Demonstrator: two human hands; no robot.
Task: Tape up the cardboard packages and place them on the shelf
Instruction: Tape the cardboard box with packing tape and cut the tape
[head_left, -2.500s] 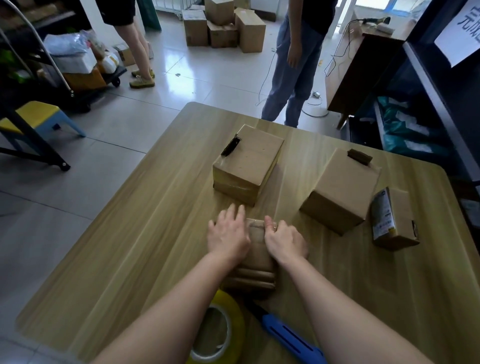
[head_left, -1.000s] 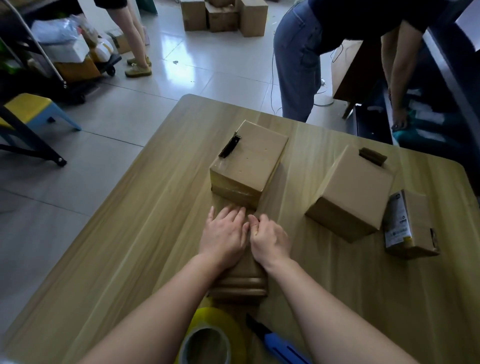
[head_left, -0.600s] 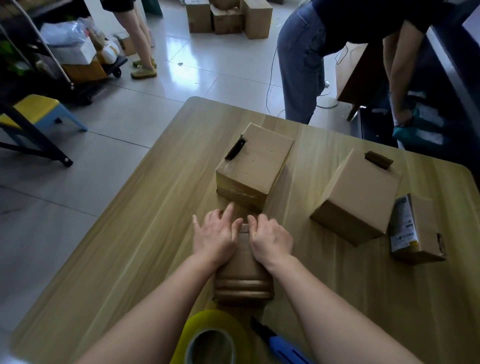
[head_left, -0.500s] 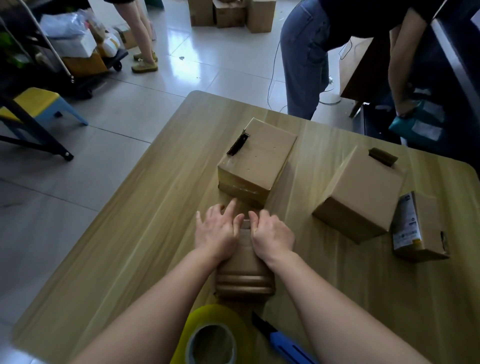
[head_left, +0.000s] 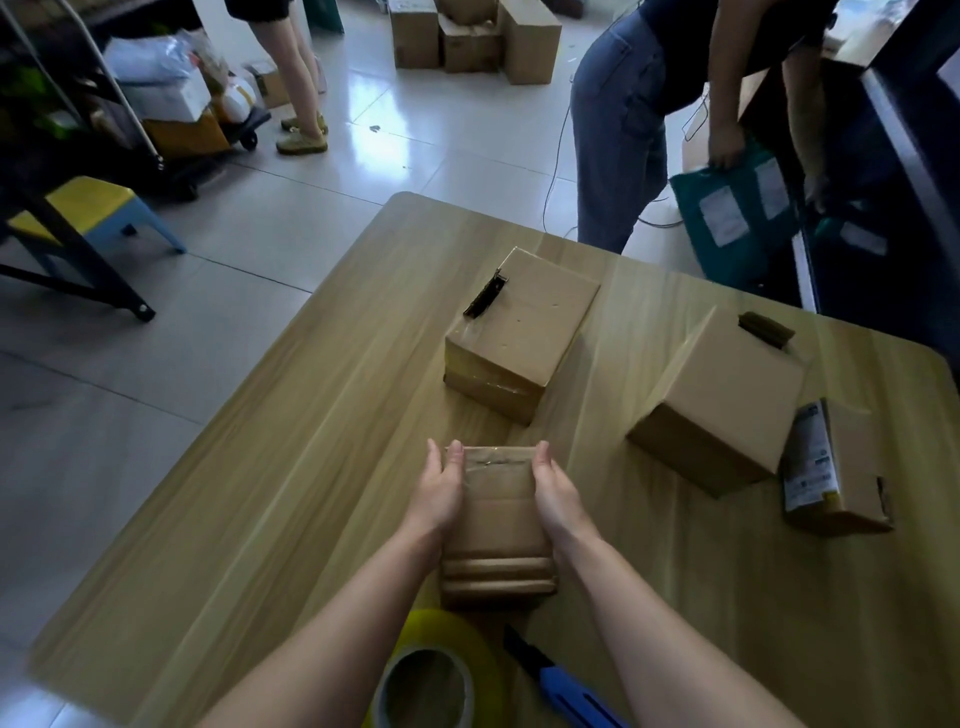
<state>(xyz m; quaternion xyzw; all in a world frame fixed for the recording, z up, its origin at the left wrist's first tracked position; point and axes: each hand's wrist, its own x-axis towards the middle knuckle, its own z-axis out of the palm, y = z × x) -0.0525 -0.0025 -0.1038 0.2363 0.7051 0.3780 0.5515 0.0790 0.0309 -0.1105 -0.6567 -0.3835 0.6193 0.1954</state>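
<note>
The small cardboard package is being pressed from both sides near the middle of the wooden surface. The left hand is being laid flat against its left side and the right hand against its right side. The fingers are being kept almost straight, not curled around it. The package is being supported by the surface, and clear tape is being seen along its far top edge. Just beyond it a larger box is being kept. Farther right is a second large box, with a labelled small box just beside it. At the near edge, a yellow tape roll and a blue cutter are being left between the forearms.
</note>
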